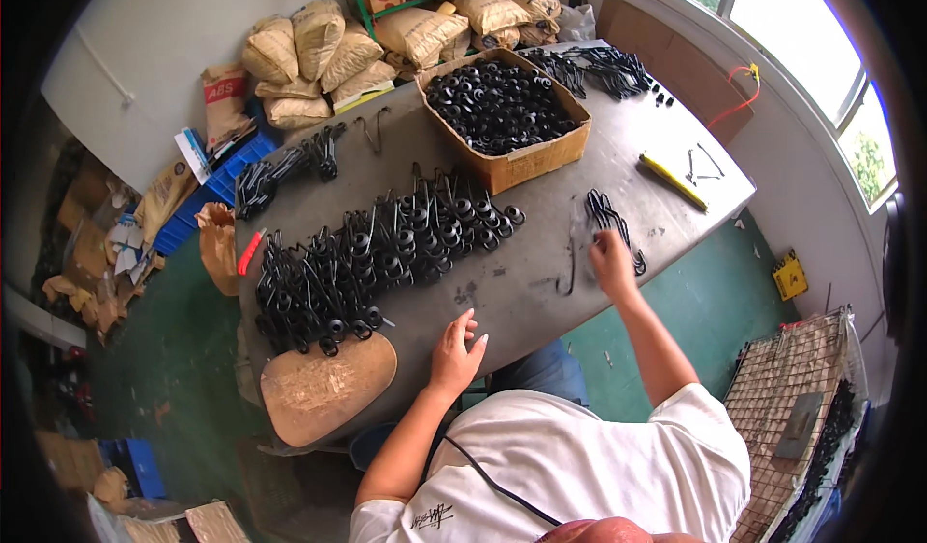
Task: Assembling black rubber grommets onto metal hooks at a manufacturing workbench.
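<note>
At the right part of the table, my right hand (610, 263) has its fingers closed at a small bundle of black bent wire hooks (606, 213). What exactly sits between those fingertips is partly hidden. A single dark wire hook (570, 271) lies just left of that hand. My left hand (454, 352) hovers by the table's near edge, holding nothing, fingers loosely bent and thumb apart. Left of centre spreads a large pile of black hooks with round ringed ends (386, 244). Behind it stands a cardboard box (526, 168) full of small black round parts (497, 104).
A yellow-handled tool (673, 182) and thin wire pieces (703, 164) lie far right. More black hooks (608, 68) rest at the back and in a left bundle (290, 171). A red-handled tool (250, 252) and a worn board (328, 389) are at the left edge.
</note>
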Tool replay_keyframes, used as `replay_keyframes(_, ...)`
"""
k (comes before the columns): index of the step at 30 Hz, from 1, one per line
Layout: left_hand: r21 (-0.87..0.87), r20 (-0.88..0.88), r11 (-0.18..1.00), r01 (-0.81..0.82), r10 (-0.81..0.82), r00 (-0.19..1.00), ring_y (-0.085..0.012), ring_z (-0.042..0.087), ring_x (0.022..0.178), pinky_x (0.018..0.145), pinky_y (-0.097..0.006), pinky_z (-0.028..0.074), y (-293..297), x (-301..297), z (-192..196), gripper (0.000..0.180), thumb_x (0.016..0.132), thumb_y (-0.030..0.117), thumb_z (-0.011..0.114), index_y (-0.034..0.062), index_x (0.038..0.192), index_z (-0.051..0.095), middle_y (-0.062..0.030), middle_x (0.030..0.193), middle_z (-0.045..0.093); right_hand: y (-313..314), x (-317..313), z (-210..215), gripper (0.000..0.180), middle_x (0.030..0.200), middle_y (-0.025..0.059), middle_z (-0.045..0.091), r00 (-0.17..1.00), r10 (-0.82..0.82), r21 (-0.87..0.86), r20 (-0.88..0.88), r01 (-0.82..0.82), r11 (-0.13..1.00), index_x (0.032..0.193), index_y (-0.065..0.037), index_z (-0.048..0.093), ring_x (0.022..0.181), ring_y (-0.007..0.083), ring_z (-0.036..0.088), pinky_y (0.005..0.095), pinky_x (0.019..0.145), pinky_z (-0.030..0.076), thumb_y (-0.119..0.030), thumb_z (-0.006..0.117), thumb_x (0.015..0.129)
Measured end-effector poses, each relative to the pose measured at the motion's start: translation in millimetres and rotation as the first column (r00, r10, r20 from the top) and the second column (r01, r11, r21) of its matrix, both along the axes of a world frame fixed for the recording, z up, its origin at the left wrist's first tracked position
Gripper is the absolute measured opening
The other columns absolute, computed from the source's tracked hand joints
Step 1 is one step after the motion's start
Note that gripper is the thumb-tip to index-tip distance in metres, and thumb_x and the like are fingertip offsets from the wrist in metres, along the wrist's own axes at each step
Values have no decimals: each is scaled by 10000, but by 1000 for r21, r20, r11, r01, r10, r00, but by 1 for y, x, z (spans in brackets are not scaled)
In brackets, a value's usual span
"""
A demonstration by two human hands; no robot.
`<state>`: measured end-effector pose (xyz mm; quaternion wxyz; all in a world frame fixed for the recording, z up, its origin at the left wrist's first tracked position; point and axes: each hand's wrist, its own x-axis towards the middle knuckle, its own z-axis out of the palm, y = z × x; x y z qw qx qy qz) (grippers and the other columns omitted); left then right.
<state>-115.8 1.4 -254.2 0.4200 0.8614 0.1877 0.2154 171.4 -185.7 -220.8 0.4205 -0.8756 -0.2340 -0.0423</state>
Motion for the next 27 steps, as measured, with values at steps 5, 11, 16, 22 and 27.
replay_keyframes(5,49,62,999,19,-22,998,-250,623,932,845,-388,508,-2,9,-1,593,847,158,704,78,1374,447,-99,1080,629,30,-70,-27,260,821,115,600,974,145,92,-174,-131,987,1062,-24,571,762,260,609,360,717,507,-92,686,839)
replay_keyframes(11,162,80,986,48,-62,995,-280,617,990,869,-419,483,5,4,-10,592,833,175,710,92,1363,460,-100,1071,624,105,1,49,282,966,131,595,858,131,71,496,-190,979,1096,-70,587,929,322,585,423,795,478,-102,676,830)
replay_keyframes(16,170,96,985,33,-50,994,-278,619,970,855,-415,487,6,12,-9,559,840,157,701,94,1347,475,-95,1042,632,195,114,69,331,1086,93,651,804,274,-320,527,-111,941,1139,-145,667,1056,316,584,454,892,466,-286,692,840)
replay_keyframes(22,101,154,994,43,-58,986,-267,628,937,853,-387,501,6,10,-9,568,840,134,706,94,1357,474,-99,1029,640,223,129,71,273,1016,14,701,893,377,-662,245,-130,738,1067,-185,713,1066,250,600,438,908,425,-328,682,836)
replay_keyframes(27,-461,215,887,14,96,972,-169,617,1018,953,-323,478,9,2,-25,557,933,196,655,65,1419,417,-83,1136,624,191,15,57,188,953,95,664,776,288,-61,561,-309,949,991,-109,644,852,322,625,432,789,472,-207,689,837)
